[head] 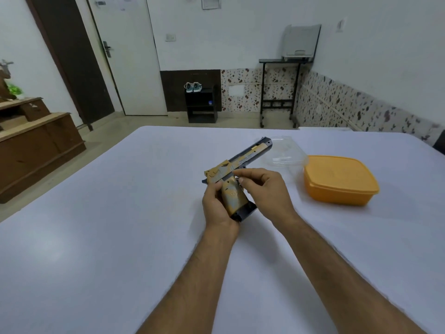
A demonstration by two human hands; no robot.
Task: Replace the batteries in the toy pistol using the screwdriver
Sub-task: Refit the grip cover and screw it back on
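A gold and dark blue toy pistol (237,165) is held above the white table (96,237), barrel pointing away to the upper right. My left hand (216,208) grips its patterned handle from the left and below. My right hand (265,189) is at the frame just under the slide, thumb and forefinger bent and touching the pistol near the trigger. I see no screwdriver or batteries.
An orange lidded container (339,182) sits on the table to the right. A clear plastic lid or tray (284,153) lies behind the pistol's barrel. A wooden cabinet (36,145) stands to the left of the table.
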